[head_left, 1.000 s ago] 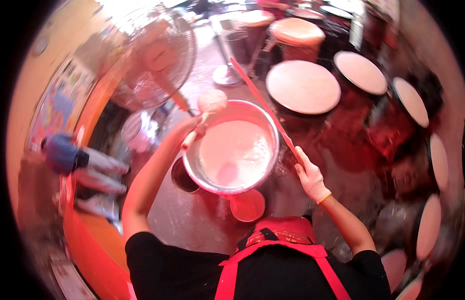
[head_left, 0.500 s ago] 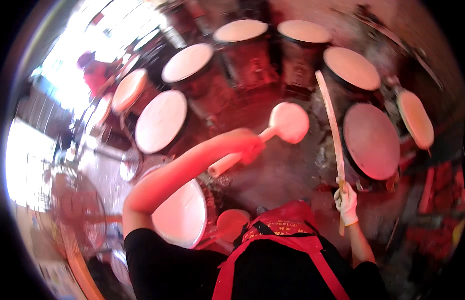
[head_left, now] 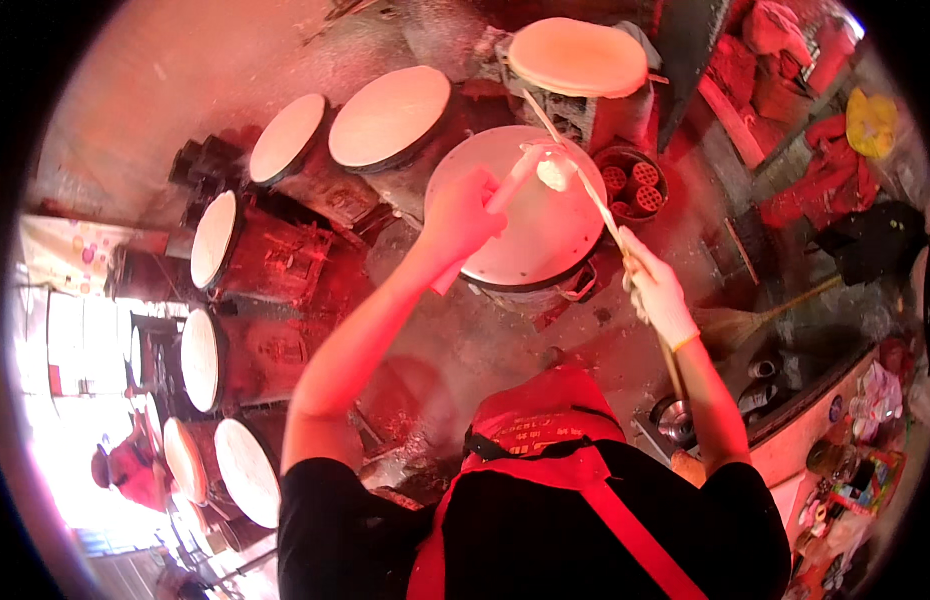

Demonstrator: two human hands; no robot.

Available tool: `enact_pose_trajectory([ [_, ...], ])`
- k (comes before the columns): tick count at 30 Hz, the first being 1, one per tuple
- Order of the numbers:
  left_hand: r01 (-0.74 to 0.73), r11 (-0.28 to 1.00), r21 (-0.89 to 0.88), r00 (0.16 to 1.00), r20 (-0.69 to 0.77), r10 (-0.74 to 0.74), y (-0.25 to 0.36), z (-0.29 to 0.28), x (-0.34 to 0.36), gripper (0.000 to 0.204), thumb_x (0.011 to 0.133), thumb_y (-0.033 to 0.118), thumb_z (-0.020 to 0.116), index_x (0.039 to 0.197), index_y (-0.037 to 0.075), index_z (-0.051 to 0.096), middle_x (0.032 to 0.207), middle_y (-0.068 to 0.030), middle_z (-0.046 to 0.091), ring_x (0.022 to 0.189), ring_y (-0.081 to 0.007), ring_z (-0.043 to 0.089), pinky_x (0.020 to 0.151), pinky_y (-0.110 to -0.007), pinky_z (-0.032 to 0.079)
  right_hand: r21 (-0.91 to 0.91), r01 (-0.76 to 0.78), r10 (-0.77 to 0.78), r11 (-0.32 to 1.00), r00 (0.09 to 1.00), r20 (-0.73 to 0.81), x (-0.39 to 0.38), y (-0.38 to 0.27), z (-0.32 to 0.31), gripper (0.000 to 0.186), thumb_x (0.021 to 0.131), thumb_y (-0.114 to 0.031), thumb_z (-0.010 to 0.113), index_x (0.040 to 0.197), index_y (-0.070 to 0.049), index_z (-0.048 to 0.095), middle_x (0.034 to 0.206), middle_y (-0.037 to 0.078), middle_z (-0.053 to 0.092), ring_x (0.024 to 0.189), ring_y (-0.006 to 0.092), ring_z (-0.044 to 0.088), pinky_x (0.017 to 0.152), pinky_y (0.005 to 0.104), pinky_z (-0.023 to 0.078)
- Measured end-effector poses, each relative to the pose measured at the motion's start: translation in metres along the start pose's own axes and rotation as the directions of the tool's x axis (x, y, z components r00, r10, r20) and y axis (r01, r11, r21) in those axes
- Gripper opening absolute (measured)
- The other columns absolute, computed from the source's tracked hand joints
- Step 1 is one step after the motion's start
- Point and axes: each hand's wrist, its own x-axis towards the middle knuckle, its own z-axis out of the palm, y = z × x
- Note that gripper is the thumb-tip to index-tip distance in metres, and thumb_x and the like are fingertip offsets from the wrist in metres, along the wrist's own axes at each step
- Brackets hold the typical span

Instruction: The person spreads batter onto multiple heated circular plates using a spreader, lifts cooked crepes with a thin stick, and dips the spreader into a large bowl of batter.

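The bare left hand [head_left: 467,215] is wrapped around the handle of a ladle [head_left: 555,172], and the right hand [head_left: 660,288], in a white glove, grips a long wooden stick [head_left: 597,197]; the two hands are apart, one either side of the near griddle [head_left: 495,235]. The ladle's pale bowl is over the far part of that griddle, just beside the stick, though with the red glare I can't tell whether it touches the metal. As for progress, this griddle's face is dull grey-pink with no pale layer to be made out, so it looks uncovered, while the round tops at the far side, including the far griddle [head_left: 390,118] and the right-hand griddle [head_left: 577,57], show smooth cream discs and seem coated. More pale round tops run down the left side on dark drum-like stoves [head_left: 280,262]. Just right of the near griddle, a round container holds honeycomb briquettes [head_left: 643,176]. The floor [head_left: 425,360] is dark and speckled; a broom [head_left: 740,325] lies on the right, with a yellow bag [head_left: 872,122] farther off. Near right, a tabletop [head_left: 793,432] carries cluttered goods; a person in red [head_left: 140,475] is at far left.
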Motion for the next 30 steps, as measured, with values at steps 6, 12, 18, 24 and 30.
enact_pose_trajectory([
  [6, 0.265, 0.875, -0.406, 0.951, -0.042, -0.308, -0.069, 0.104, 0.045, 0.027, 0.080, 0.005, 0.062, 0.104, -0.004, 0.053, 0.066, -0.0070, 0.058, 0.045, -0.0119, 0.053, 0.037, -0.026, 0.040, -0.220, 0.323, -0.378, 0.921, 0.879, -0.290, 0.023, 0.128, 0.030, 0.047, 0.094, -0.018, 0.048, 0.141, -0.025, 0.040, 0.086, 0.006, 0.060, 0.072, 0.0162, 0.056, 0.067, 0.0302, 0.046],
  [12, 0.026, 0.662, -0.749, 0.950, -0.186, -0.249, -0.075, 0.117, 0.071, 0.019, 0.091, 0.012, 0.056, 0.102, -0.003, 0.052, 0.061, -0.0039, 0.052, 0.040, -0.0105, 0.046, 0.035, -0.027, 0.036, -0.389, 0.100, -0.281, 0.916, 0.851, -0.443, 0.052, 0.104, 0.090, 0.049, 0.094, -0.024, 0.049, 0.140, -0.034, 0.038, 0.081, 0.020, 0.057, 0.078, 0.0360, 0.059, 0.076, 0.0419, 0.046],
  [18, -0.131, 0.279, -0.951, 0.991, -0.125, 0.038, -0.013, 0.002, 0.071, 0.032, 0.100, 0.021, 0.039, 0.114, -0.006, 0.045, 0.088, -0.0135, 0.061, 0.071, -0.0167, 0.057, 0.067, -0.029, 0.048, 0.387, 0.065, 0.075, 0.920, 0.939, -0.335, 0.088, 0.065, 0.126, 0.044, 0.097, -0.022, 0.045, 0.141, -0.027, 0.041, 0.057, 0.000, 0.044, 0.039, 0.0124, 0.041, 0.037, 0.0282, 0.035],
  [24, 0.201, 0.616, -0.762, 0.977, 0.110, -0.183, -0.101, -0.086, -0.019, 0.032, 0.096, 0.024, 0.049, 0.121, 0.002, 0.047, 0.084, -0.0020, 0.053, 0.059, -0.0051, 0.044, 0.050, -0.018, 0.037, 0.632, 0.350, 0.113, 0.692, 0.811, -0.573, 0.046, 0.106, 0.198, 0.041, 0.098, -0.023, 0.047, 0.138, -0.025, 0.044, 0.053, -0.007, 0.035, 0.034, 0.0055, 0.030, 0.030, 0.0237, 0.026],
  [30, 0.349, 0.579, -0.737, 0.903, 0.098, -0.419, -0.193, -0.064, -0.142, 0.024, 0.095, 0.024, 0.055, 0.106, 0.005, 0.061, 0.071, 0.0058, 0.045, 0.050, -0.0011, 0.033, 0.042, -0.016, 0.027, 0.631, 0.293, 0.145, 0.718, 0.824, -0.548, 0.101, 0.065, 0.248, 0.044, 0.097, -0.026, 0.050, 0.139, -0.024, 0.041, 0.056, -0.005, 0.038, 0.035, 0.0062, 0.030, 0.030, 0.0249, 0.024],
])
